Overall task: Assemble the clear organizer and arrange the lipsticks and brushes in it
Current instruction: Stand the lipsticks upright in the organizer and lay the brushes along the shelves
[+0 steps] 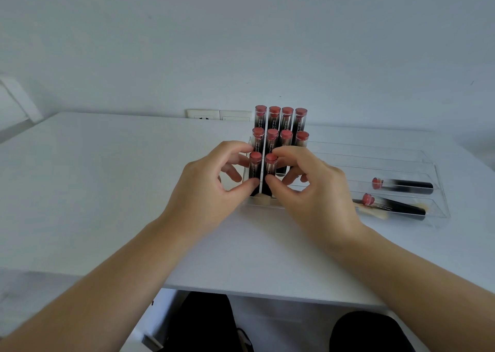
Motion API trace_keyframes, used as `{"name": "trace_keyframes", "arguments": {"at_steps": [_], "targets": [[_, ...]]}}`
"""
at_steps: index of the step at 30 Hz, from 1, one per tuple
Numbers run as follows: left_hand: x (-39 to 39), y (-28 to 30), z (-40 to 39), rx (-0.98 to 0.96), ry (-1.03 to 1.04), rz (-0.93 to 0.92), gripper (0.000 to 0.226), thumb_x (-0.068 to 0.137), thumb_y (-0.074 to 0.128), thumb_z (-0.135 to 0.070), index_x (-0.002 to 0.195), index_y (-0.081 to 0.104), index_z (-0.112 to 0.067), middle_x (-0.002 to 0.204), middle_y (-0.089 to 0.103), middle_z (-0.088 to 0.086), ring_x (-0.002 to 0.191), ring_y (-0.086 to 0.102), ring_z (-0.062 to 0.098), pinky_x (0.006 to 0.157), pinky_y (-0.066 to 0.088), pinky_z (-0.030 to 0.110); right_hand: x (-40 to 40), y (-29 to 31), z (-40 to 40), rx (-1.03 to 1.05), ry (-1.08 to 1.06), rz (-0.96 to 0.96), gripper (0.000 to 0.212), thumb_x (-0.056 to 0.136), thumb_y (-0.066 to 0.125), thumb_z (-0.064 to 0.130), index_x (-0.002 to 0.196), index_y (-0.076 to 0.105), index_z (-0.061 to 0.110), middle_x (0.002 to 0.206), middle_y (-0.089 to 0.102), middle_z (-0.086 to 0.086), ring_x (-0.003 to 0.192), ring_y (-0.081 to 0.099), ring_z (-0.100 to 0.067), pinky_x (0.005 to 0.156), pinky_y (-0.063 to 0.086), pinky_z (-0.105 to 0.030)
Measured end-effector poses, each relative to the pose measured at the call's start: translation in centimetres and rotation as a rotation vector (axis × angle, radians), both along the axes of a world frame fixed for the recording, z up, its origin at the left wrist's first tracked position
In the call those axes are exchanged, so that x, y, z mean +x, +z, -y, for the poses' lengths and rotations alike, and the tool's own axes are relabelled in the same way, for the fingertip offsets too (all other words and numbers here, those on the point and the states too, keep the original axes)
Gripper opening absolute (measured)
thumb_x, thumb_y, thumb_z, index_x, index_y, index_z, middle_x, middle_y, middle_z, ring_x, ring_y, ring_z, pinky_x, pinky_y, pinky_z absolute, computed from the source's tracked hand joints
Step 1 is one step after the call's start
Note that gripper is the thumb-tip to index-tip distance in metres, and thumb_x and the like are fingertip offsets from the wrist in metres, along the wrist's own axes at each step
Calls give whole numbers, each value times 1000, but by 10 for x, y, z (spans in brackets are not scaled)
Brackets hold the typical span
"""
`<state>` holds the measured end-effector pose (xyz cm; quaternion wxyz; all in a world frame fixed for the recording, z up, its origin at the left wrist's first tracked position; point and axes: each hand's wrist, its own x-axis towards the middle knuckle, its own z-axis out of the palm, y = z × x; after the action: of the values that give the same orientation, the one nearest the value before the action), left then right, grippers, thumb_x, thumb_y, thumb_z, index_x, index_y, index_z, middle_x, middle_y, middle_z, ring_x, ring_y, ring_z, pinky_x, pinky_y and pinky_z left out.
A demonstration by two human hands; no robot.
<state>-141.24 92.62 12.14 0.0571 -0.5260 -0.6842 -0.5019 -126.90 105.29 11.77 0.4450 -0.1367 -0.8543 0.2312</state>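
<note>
A clear organizer stands on the white table, holding several upright black lipsticks with pink-red caps in stepped rows. My left hand pinches the front-left lipstick between thumb and fingers. My right hand pinches the lipstick beside it the same way. To the right, a clear tray holds two lipsticks lying flat, one behind the other, and a brush with pale bristles lies beneath the nearer one.
A wall socket plate sits behind the table at the white wall. The table's front edge runs just above my dark-clothed knees. Bare tabletop spreads to the left of the organizer.
</note>
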Motion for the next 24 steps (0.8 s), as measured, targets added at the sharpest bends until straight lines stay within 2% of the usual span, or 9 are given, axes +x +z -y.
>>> {"name": "trace_keyframes", "arguments": {"at_steps": [2, 6, 11, 14, 16, 19, 20, 22, 24], "targets": [[0, 0, 0, 6, 5, 6, 47, 77, 77, -33, 119, 58, -42, 101, 70, -24, 85, 66, 9, 59, 43, 17, 2, 2, 0, -15, 1, 2, 36, 86, 73, 26, 115, 56, 39, 95, 69, 17, 79, 64, -8, 72, 52, -24], [-1, -1, 2, 35, 15, 26, 43, 77, 79, -36, 114, 56, -40, 99, 69, -23, 86, 66, 11, 60, 43, 15, 18, 11, -8, 37, -25, 14, 30, 88, 71, 27, 114, 59, 34, 91, 66, 15, 82, 61, -8, 72, 46, -18], [-5, -3, 3, 1, 17, 95, 42, 74, 75, -52, 109, 53, -44, 105, 66, -20, 93, 62, 10, 66, 43, 22, 59, 31, -41, 135, -115, 165, 13, 87, 73, 16, 98, 70, 22, 81, 65, 10, 78, 59, -8, 70, 44, -12], [-8, -6, 0, -130, 20, 158, 63, 65, 74, -67, 121, 51, -47, 119, 60, -27, 108, 57, -3, 77, 43, 22, 85, 54, -68, 101, -106, 369, 17, 85, 73, 14, 87, 70, 31, 77, 66, 14, 80, 60, -5, 68, 40, -7], [-10, -5, -3, -234, -15, 189, 85, 59, 75, -74, 134, 46, -46, 131, 53, -30, 117, 50, -13, 88, 43, 20, 98, 71, -82, 91, -59, 547, 24, 86, 70, 16, 85, 69, 40, 82, 66, 21, 82, 61, 0, 67, 41, -7], [-10, -3, -5, -324, -35, 219, 102, 54, 75, -79, 143, 44, -39, 139, 50, -27, 123, 49, -9, 99, 42, 22, 110, 86, -93, 147, -39, 698, 28, 89, 69, 17, 87, 69, 45, 91, 63, 29, 84, 60, 1, 66, 41, -11], [-9, -2, -5, -305, -13, 222, 98, 54, 75, -78, 138, 48, -37, 135, 53, -26, 119, 51, -8, 96, 43, 20, 111, 89, -93, 163, -36, 723, 27, 90, 69, 18, 88, 69, 45, 92, 62, 29, 84, 59, 0, 66, 39, -12], [-4, 0, -1, -149, 79, 168, 70, 60, 74, -71, 115, 56, -34, 114, 58, -21, 99, 56, -4, 81, 40, 12, 110, 91, -90, 179, -8, 752, 24, 89, 70, 22, 88, 68, 46, 91, 62, 29, 82, 59, -2, 66, 39, -15], [3, 6, 5, 68, 132, -17, 42, 71, 75, -56, 93, 55, -27, 91, 58, -12, 80, 54, 8, 70, 38, 10, 106, 92, -84, 175, 12, 773, 18, 89, 67, 30, 84, 67, 48, 85, 63, 26, 79, 58, -2, 64, 40, -17]]}}
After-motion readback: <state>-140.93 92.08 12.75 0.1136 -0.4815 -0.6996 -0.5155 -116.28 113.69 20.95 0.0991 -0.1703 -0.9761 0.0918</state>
